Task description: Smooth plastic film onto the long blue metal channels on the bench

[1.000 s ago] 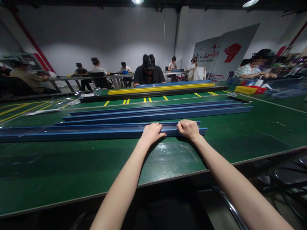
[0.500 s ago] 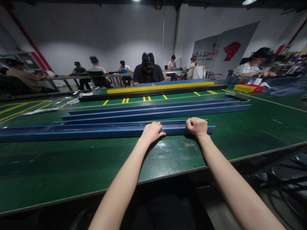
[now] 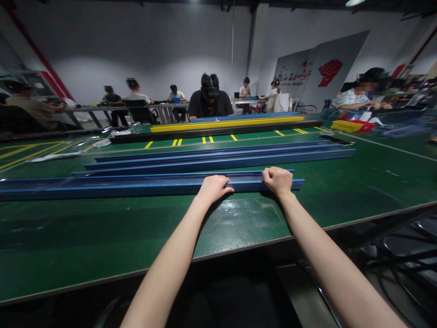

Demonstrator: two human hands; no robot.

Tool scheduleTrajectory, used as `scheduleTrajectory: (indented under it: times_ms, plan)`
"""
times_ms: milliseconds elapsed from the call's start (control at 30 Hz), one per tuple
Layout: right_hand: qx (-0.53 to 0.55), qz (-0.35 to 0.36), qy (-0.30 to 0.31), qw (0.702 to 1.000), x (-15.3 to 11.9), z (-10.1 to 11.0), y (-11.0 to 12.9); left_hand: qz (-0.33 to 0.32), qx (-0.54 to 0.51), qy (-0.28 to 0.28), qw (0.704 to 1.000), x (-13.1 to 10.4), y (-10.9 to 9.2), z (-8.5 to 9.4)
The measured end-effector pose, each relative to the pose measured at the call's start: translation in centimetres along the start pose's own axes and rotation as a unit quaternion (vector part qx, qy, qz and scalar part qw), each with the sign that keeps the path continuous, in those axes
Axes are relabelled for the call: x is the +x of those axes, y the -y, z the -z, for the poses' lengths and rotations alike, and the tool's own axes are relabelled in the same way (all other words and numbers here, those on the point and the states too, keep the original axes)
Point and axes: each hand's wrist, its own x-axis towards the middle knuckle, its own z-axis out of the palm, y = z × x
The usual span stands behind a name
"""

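Note:
A long blue channel-shaped strip (image 3: 136,188) lies along the green table (image 3: 239,218) in front of me, with clear plastic film over part of its left side. My left hand (image 3: 215,186) is wrapped over this strip, the thumb along its near wall and the fingers reaching into the channel. Close to the strip's right end, my right hand (image 3: 278,180) is closed in a fist on top of it. Whatever the right fingers may hold is hidden. Just beyond lie more blue strips (image 3: 218,159), side by side.
Farther back are a yellow strip (image 3: 225,124), a black strip (image 3: 164,135) and another blue strip (image 3: 246,116). A phone-like dark slab (image 3: 336,140) lies at the right, near a yellow and red tray (image 3: 353,125). A person (image 3: 210,102) sits opposite; several others sit around.
Both hands keep their hold on the near blue strip. The whole view has shifted very slightly, with hands and strips appearing a little farther left.

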Motion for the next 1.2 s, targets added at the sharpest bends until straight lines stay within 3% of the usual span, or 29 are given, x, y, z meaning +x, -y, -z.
scheduleTrajectory:
  times_ms: [1200]
  plan:
    - [0.002,-0.033,0.019,0.999,0.04,0.17,0.28,0.07,0.009,0.027,0.997,0.02,-0.47,0.61]
